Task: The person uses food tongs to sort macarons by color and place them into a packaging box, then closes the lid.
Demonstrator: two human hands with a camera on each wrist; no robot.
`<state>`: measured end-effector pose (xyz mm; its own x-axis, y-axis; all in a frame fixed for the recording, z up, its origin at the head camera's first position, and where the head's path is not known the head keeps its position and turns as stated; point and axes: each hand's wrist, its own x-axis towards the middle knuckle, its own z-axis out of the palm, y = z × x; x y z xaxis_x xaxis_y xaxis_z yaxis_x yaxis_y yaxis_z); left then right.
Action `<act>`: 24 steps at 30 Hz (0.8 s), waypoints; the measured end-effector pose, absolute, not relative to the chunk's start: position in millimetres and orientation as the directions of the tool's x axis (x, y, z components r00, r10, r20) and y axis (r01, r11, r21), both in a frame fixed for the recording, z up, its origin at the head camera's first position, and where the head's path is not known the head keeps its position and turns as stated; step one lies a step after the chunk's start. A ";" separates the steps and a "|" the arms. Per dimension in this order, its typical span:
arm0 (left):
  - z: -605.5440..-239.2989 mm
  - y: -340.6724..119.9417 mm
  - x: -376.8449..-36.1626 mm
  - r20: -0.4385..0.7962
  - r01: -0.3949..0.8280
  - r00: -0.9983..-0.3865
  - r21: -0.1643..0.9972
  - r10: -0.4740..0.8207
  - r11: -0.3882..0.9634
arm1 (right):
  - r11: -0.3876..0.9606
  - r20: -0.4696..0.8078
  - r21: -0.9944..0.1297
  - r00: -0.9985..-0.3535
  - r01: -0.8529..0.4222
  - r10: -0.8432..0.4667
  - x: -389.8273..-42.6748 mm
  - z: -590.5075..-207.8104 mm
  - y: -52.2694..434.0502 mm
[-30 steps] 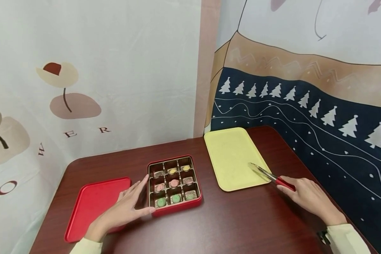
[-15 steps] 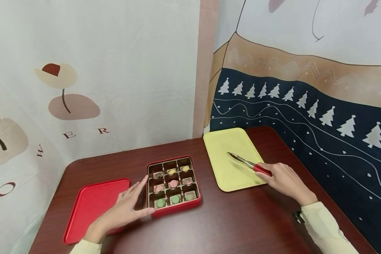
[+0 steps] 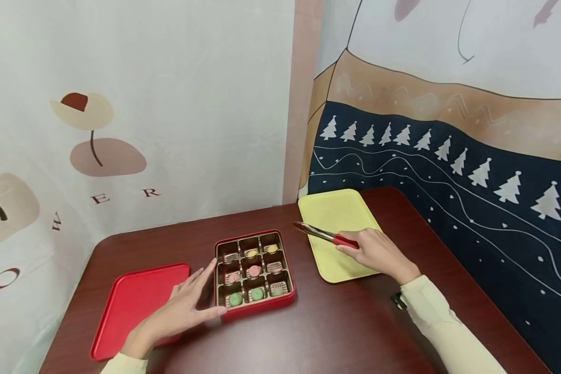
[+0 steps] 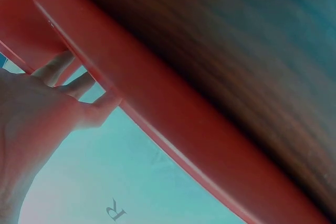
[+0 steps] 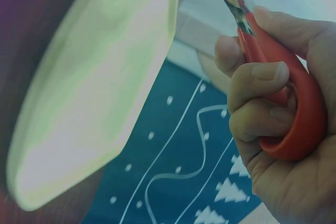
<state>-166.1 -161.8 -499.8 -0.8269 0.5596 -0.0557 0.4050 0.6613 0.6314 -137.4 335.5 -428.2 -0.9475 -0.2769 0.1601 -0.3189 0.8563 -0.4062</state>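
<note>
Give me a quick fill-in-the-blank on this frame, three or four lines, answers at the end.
1. The right hand holds tongs with a ____ handle.
2. The open red box has ____ compartments.
3. The tray under the tongs is ____ in colour.
4. The red lid lies to the ____ of the box, with the left hand resting against the box's side.

Missing words: red; nine; yellow; left

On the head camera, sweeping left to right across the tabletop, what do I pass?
Red lid → left hand → red box of sweets → tongs → right hand.
</note>
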 end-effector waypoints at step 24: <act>-500.8 -161.7 -167.3 -0.054 0.404 -0.827 0.636 0.560 0.657 | 0.797 0.093 -0.395 -0.883 -0.456 -0.459 -188.8 -423.1 224.0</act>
